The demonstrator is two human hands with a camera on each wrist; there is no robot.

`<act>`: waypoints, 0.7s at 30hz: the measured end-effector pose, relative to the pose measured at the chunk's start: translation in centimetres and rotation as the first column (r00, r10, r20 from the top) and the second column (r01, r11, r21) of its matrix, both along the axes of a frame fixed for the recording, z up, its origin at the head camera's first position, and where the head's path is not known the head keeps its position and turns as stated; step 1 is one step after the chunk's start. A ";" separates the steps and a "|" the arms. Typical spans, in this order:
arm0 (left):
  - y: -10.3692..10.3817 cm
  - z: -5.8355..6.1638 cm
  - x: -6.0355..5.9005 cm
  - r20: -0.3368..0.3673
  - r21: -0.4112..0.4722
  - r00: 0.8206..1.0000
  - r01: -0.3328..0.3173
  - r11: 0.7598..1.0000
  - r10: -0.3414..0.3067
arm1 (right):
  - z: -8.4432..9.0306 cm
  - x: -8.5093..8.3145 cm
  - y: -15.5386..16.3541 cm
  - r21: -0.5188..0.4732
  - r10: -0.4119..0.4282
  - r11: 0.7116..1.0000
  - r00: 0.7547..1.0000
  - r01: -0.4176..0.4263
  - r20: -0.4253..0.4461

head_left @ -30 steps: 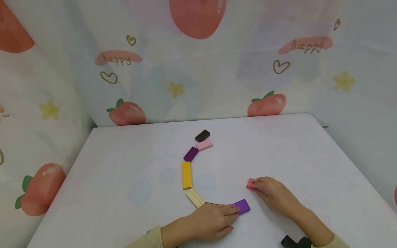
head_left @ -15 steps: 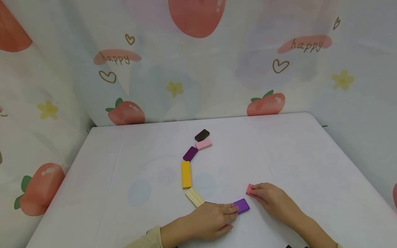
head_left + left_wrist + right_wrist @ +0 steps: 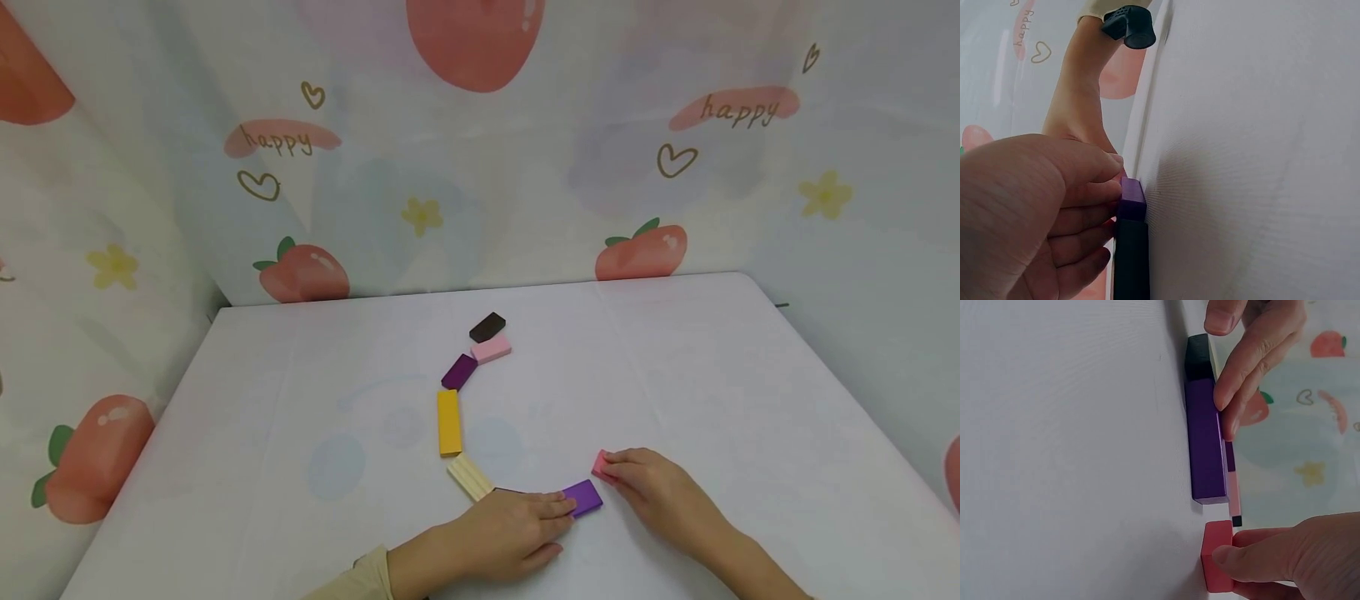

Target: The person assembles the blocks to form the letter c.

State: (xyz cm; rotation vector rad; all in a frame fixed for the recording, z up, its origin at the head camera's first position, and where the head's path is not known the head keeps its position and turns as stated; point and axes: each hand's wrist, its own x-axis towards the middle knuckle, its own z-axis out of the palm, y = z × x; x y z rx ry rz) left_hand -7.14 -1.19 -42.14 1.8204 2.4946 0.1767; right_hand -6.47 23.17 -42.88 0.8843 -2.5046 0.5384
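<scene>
Fingers, head view: the left hand (image 3: 510, 533) lies flat with straight fingers (image 3: 555, 504) pressing on the near-left end of the purple block (image 3: 584, 497); the right hand (image 3: 660, 492) pinches the red block (image 3: 602, 465) between curled fingers and thumb, just right of and beyond the purple one.
Row, head view: a cream block (image 3: 470, 476), yellow block (image 3: 449, 422), dark purple block (image 3: 459, 372), pink block (image 3: 491, 349) and black block (image 3: 487, 327) curve away across the white surface (image 3: 712, 375).
Writing, head view: "happy" shows twice on the strawberry-print curtain (image 3: 480, 167).
Cut off, head view: both forearms leave the bottom edge; a dark block under the left hand is mostly covered.
Left wrist view: fingers (image 3: 1085, 194) rest on the purple block (image 3: 1132, 197), with a dark block (image 3: 1131, 262) beside it; the palm hides most else.
Right wrist view: thumb and fingers (image 3: 1254, 559) grip the red block (image 3: 1216, 553), apart from the purple block (image 3: 1205, 447) by a narrow gap.
</scene>
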 end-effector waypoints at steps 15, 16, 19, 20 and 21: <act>0.1 -0.1 0.0 -0.039 -0.004 0.999 -0.002 1.000 0.002 | -0.1 0.3 -0.4 -0.026 0.036 0.999 0.999 -0.036 -0.004; 0.1 -0.1 0.0 -0.037 -0.004 0.999 -0.002 1.000 0.002 | -0.1 0.3 -0.4 -0.029 0.041 0.999 0.999 -0.041 -0.005; 0.1 0.0 0.0 -0.035 -0.001 0.999 -0.003 1.000 0.003 | -0.2 0.4 -0.4 -0.036 0.057 0.998 0.998 -0.057 -0.004; 0.1 0.0 0.0 -0.031 0.000 1.000 -0.004 1.000 0.004 | -0.1 0.4 -0.4 -0.038 0.060 0.997 0.998 -0.060 -0.001; 0.1 0.0 0.0 -0.029 0.001 1.000 -0.004 1.000 0.004 | -0.1 0.5 -0.4 -0.041 0.062 0.997 0.998 -0.062 0.005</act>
